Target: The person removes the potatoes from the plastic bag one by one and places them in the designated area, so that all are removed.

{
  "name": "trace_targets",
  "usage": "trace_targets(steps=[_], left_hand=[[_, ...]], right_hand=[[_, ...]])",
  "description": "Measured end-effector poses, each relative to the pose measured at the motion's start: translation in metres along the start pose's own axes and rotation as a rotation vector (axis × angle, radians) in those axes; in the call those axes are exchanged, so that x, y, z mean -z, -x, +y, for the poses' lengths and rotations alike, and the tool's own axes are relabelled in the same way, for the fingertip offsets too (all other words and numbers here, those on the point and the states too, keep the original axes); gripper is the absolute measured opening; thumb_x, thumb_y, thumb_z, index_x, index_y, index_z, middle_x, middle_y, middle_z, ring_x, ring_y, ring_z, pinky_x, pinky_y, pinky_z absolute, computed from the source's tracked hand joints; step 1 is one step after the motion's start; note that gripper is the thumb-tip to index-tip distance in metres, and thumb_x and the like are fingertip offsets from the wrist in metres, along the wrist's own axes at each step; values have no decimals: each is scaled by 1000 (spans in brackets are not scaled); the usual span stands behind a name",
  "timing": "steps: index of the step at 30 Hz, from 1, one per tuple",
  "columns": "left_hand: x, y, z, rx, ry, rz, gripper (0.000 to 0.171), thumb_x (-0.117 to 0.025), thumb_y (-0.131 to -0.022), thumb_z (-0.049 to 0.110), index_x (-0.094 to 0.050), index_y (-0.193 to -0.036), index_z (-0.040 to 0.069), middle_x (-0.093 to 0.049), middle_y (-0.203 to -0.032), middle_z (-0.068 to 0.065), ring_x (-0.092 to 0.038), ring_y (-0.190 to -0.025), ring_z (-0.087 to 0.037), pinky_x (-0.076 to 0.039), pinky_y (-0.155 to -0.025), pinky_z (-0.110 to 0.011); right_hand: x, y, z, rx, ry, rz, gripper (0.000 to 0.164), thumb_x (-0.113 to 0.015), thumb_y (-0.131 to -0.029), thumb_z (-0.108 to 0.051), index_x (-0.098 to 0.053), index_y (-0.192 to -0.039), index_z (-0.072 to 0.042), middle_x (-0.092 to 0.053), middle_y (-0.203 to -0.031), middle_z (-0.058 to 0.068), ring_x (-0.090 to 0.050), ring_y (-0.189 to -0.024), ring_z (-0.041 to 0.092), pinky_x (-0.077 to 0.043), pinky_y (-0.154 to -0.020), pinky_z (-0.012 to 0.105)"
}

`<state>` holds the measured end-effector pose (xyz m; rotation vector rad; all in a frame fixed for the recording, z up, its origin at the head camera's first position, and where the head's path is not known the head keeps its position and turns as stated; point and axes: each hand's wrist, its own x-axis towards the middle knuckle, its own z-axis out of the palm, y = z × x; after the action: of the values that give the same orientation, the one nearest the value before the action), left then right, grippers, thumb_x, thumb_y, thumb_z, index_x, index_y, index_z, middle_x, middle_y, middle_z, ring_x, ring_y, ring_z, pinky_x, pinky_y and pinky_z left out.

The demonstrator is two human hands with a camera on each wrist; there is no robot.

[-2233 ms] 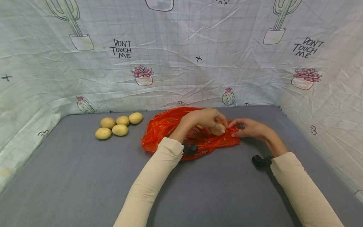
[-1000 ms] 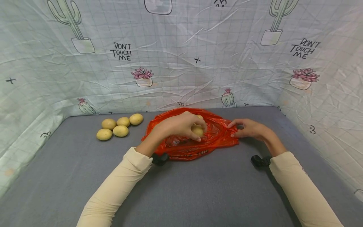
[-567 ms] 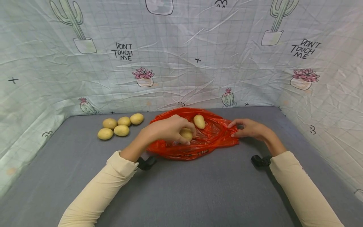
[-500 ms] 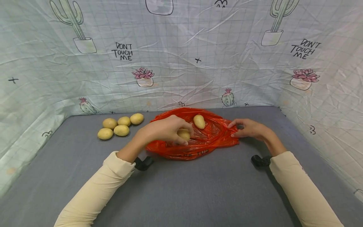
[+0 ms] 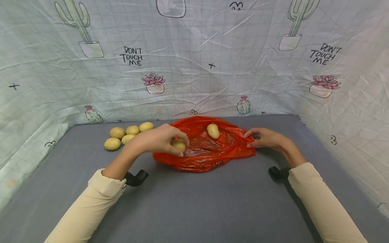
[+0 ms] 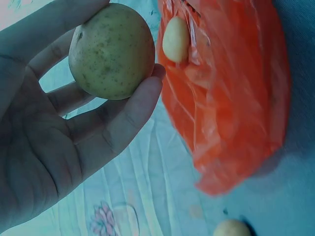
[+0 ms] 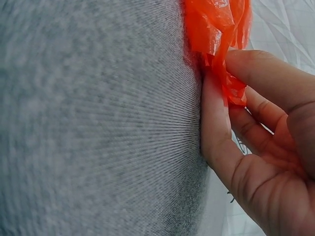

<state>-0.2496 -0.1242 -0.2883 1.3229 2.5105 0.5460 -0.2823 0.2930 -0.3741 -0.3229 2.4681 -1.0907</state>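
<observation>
A yellow potato (image 6: 112,51) is gripped between the thumb and fingers of my left hand (image 5: 159,139). In the head view that hand is over the left end of a red plastic bag (image 5: 199,162), and the held potato (image 5: 178,145) shows partly behind the fingers. My right hand (image 5: 265,138) pinches the bag's right edge; the right wrist view shows the crumpled red plastic (image 7: 229,78) between thumb and fingers. One more potato (image 5: 213,131) lies on the bag's red film toward the back.
Several potatoes (image 5: 112,144) sit grouped on the grey tabletop (image 5: 194,209) at the back left, partly behind my left hand. A cactus-print cloth (image 5: 188,67) hangs behind and at both sides. Each wrist carries a black camera mount (image 5: 136,178).
My left hand has carried the potato leftward from the bag's right side to its left end, uncovering the other potato in the bag. The right hand has stayed at the bag's edge.
</observation>
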Motion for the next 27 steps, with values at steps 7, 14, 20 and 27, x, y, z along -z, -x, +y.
trace_targets(steps=[7,14,20,27], left_hand=[[0,23,-8,44,-10,33,23,-84,-84,21,-75,-105,22,-70,-100,10,-57,-86,-13,-48,-76,-33],[0,34,-13,77,-11,48,26,-85,-84,22,-75,-108,19,-69,-98,10,-57,-83,-11,-48,-73,-31],[1,38,-15,83,11,57,28,-84,-85,21,-75,-110,15,-70,-102,8,-58,-88,-12,-49,-78,-33],[-1,40,-15,118,0,55,29,-83,-85,22,-75,-112,16,-70,-106,9,-60,-95,-11,-50,-85,-36]], right_hand=[[-1,0,2,7,10,4,40,-73,-94,-15,-60,-131,-3,-38,-151,26,-29,-138,44,-30,-110,62],[-1,0,1,12,15,3,40,-72,-95,-15,-60,-131,-3,-38,-152,26,-30,-137,41,-32,-108,59],[-2,0,-1,9,10,2,41,-73,-94,-16,-60,-131,-3,-37,-153,26,-29,-138,41,-31,-108,58],[-1,1,-1,7,13,5,42,-74,-93,-16,-60,-131,-3,-34,-155,26,-25,-142,44,-27,-112,64]])
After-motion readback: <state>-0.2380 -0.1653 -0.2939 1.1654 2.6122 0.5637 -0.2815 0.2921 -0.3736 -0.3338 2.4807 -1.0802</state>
